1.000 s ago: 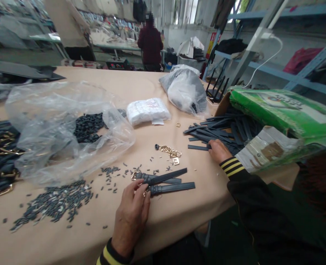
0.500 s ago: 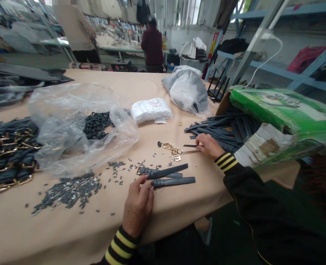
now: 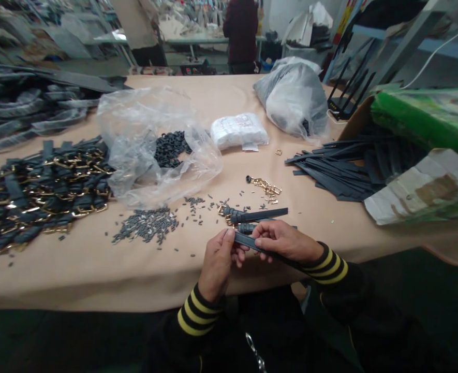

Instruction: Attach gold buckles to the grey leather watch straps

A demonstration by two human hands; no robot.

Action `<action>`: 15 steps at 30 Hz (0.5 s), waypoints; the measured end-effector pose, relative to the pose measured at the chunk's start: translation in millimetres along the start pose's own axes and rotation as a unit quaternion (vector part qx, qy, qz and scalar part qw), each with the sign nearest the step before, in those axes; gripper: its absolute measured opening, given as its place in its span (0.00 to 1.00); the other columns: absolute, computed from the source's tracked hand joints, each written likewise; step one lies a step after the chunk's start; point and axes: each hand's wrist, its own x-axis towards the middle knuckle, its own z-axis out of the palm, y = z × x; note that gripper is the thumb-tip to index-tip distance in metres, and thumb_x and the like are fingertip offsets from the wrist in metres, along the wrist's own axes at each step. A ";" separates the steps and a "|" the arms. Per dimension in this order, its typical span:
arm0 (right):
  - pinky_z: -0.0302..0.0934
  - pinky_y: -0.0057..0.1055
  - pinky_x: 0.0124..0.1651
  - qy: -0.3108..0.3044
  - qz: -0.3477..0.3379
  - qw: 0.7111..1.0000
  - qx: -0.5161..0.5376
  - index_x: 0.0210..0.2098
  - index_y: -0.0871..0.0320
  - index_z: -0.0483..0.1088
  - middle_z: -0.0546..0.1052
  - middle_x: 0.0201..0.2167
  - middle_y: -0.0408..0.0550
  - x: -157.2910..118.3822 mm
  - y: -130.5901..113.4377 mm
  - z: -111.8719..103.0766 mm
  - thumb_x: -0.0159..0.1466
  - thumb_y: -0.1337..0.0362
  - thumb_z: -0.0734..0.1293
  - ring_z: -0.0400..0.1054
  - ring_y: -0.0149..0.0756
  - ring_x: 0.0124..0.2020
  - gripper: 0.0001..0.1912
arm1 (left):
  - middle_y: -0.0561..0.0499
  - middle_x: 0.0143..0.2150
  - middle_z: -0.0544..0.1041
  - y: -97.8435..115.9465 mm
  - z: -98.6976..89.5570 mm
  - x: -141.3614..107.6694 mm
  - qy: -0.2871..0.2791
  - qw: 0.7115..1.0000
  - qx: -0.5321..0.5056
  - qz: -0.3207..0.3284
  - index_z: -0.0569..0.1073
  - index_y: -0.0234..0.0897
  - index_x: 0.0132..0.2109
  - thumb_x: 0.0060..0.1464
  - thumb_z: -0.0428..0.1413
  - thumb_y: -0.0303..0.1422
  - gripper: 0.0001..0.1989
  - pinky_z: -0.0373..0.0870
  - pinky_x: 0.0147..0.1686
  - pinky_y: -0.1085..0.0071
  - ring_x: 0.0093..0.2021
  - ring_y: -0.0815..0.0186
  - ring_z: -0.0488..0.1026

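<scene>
One black strap (image 3: 246, 240) is held between both hands at the table's front edge. My left hand (image 3: 218, 263) pinches its left end between thumb and fingers. Closed around the same strap farther right is my right hand (image 3: 286, 241). Just beyond the hands lie several black straps with gold buckles (image 3: 265, 214), partly hidden by my right hand. Behind these is a small heap of gold buckles (image 3: 266, 187) with a black loop at its left. Small dark pieces (image 3: 147, 225) are piled to the left of my left hand.
Buckled straps (image 3: 50, 191) fill the left side. A clear bag (image 3: 135, 160) with black loops, a white packet (image 3: 239, 130) and a stuffed bag (image 3: 294, 98) stand farther back. Right are loose black strips (image 3: 329, 168) and a green box (image 3: 426, 116). Two people are beyond the table.
My right hand has come from the strip pile to my left hand, which has left the buckled straps. Both now hold one strap. The view has tilted down and shifted left.
</scene>
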 end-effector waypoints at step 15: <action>0.60 0.20 0.22 0.009 0.014 0.999 0.050 0.31 0.63 0.63 0.72 0.27 0.45 -1.7 13.3 12.8 0.57 0.63 0.65 0.66 0.23 0.22 0.09 | 0.59 0.14 0.65 -4.9 -4.8 -3.2 0.003 0.997 0.076 -0.005 0.63 0.34 0.25 0.54 0.49 0.43 0.17 0.52 0.13 0.82 0.12 0.78 0.57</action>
